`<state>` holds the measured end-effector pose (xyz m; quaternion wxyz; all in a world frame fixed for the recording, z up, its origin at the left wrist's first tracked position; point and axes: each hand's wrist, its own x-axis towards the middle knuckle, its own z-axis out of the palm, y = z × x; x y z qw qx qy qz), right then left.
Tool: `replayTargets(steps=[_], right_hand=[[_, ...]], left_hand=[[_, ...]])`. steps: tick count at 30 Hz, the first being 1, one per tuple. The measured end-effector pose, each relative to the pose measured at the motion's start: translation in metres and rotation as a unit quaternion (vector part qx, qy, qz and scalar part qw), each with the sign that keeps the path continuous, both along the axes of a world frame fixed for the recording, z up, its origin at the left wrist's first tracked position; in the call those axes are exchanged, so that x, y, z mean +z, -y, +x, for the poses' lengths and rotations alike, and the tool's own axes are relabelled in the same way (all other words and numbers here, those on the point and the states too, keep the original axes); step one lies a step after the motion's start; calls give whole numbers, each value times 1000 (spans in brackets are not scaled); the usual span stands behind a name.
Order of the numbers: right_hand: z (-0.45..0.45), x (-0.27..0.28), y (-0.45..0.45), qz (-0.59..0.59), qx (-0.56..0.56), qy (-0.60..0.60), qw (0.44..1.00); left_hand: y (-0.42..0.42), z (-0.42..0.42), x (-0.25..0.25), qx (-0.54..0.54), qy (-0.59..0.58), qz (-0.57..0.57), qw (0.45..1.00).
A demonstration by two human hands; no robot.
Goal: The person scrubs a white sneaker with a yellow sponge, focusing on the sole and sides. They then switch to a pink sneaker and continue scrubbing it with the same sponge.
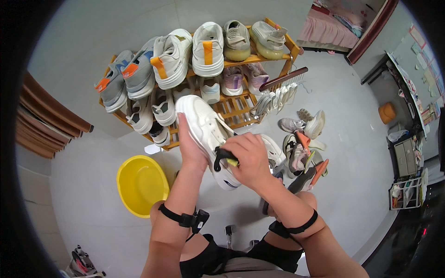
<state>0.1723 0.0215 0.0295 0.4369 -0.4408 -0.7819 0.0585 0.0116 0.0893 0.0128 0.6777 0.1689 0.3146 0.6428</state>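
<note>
A white sneaker (202, 127) is held up in front of me, toe pointing away and heel towards me. My left hand (192, 149) grips it along its left side, the thumb near the toe. Over the shoe's opening, my right hand (247, 158) pinches a small black and yellow-green item (224, 155) with a black loop. Fingers cover part of this item, so I cannot tell exactly what it is. Beyond my right hand, another white sneaker (274, 153) is partly hidden.
A wooden shoe rack (236, 109) full of sneakers stands ahead. To the left is a yellow plastic basin (142, 187) on the tiled floor. Loose shoes (299, 156) lie at right. White clips hang from a hanger bar (283, 79) at the rack's right end.
</note>
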Motion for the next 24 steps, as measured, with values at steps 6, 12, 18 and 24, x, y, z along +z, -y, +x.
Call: replayTargets(steps=[6, 12, 18, 24], right_hand=[[7, 0, 9, -26, 77, 43, 996], [4, 0, 15, -76, 44, -3, 996], [14, -5, 10, -75, -31, -120, 990], [18, -3, 7, -49, 8, -49, 998]], left_hand=[[-19, -28, 14, 63, -16, -17, 998], [-15, -30, 12, 49, 5, -71, 996], [1, -3, 4, -94, -55, -76, 991], [21, 29, -17, -185, -18, -117, 976]])
